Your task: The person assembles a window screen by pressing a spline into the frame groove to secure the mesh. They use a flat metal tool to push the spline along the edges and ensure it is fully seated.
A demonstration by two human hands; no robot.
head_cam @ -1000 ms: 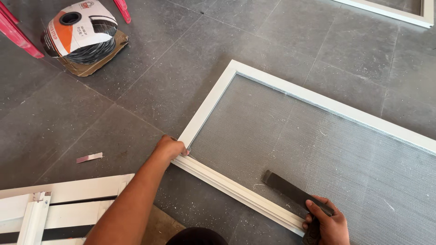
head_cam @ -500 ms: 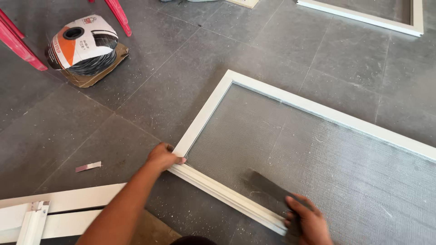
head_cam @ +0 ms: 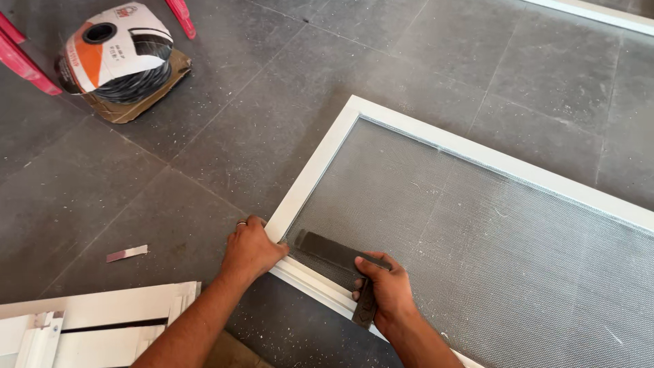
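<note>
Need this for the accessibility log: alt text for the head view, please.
Two hands work at the near corner of a white screen frame lying on grey floor tiles: the left hand presses the corner, the right hand holds a dark flat tool on the mesh. A spool sits upper left.
</note>
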